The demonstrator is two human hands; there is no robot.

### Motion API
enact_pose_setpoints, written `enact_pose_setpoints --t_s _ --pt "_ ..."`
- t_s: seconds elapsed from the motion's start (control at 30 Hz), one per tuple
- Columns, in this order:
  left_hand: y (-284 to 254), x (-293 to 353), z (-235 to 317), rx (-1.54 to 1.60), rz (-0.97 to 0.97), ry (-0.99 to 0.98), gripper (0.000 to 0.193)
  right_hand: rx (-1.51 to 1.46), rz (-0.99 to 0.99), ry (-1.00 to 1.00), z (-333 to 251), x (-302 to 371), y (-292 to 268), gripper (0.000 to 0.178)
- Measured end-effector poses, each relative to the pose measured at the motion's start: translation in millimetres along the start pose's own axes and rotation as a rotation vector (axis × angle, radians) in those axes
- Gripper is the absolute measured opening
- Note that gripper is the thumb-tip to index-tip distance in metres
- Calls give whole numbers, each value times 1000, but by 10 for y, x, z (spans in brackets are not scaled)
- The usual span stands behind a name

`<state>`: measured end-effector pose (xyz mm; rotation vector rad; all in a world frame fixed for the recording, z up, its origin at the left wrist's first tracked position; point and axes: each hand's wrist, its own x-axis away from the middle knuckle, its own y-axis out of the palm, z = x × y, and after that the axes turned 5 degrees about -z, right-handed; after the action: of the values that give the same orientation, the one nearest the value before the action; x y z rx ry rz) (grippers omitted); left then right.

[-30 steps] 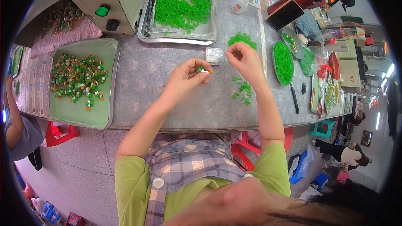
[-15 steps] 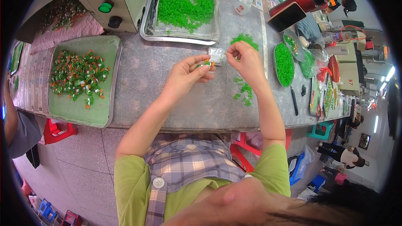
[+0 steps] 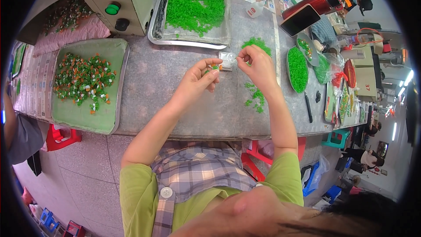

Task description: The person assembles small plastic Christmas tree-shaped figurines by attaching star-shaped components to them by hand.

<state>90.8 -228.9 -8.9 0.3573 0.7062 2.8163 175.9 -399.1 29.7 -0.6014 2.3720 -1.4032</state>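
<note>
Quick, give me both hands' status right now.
Left hand: pinched shut on a small green and orange piece.
Right hand: fingertips pinched together beside a small clear packet; contents too small to tell.

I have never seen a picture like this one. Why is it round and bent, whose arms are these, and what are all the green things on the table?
There is no machine here. A person wears a wide camera on the head that looks down, so the picture is round and straight edges bend. The two bare arms coming up from below are that person's own. The left hand pinches a small green and orange piece in its fingers. The right hand holds a small clear packet. On the grey table lie a metal tray of green pieces, a green tray of mixed green, orange and white pieces, and loose green pieces.
</note>
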Motion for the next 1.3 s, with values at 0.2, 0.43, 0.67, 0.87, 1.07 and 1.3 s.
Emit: enact_pose_setpoints --t_s 0.2,0.43,0.67,0.87,1.07,1.3 --pt "23 0 3 121 6 24 36 -6 14 25 15 30 -7 8" --pt "49 22 -17 85 -58 135 39 -584 -23 99 -149 223 -74 8" --pt "61 46 -28 23 -65 123 39 -1001 -213 94 -223 357 63 9" --pt "61 39 -40 26 -57 89 39 -851 -138 48 -250 342 98 9" --pt "65 43 -48 47 -64 93 39 -663 -82 -1 -294 340 71 9" --pt "92 75 -40 -259 15 116 39 -446 -80 -32 -379 347 -35 11"
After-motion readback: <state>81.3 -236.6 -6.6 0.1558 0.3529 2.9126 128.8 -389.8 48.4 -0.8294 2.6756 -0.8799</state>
